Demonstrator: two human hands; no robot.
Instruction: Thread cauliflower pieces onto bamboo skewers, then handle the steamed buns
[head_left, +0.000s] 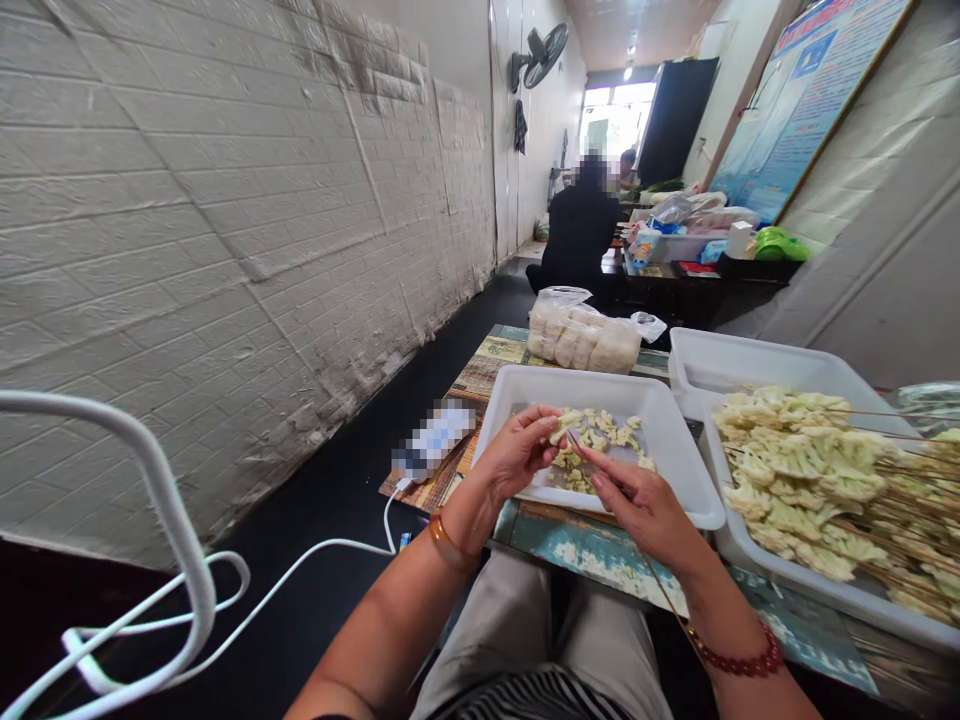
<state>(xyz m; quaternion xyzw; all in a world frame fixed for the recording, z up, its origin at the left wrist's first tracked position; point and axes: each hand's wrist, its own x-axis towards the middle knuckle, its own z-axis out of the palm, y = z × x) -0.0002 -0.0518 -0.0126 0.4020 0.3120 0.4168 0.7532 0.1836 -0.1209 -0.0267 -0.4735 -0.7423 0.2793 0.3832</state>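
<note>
My left hand (pixel 517 452) pinches a pale cauliflower piece (pixel 564 424) over a white tray (pixel 675 440) that holds several loose florets (pixel 600 440). My right hand (pixel 646 505) grips a thin bamboo skewer (pixel 664 590) whose tip meets that piece; the stick runs back down past my wrist. To the right, a second white tray (pixel 757 560) is piled with finished cauliflower skewers (pixel 817 480).
A clear bag of white pieces (pixel 585 338) lies behind the trays. An empty white tray (pixel 720 362) sits behind the right tray. A phone (pixel 433 440) on a white cable lies at the table's left. A brick wall runs along the left; a person sits far down the aisle.
</note>
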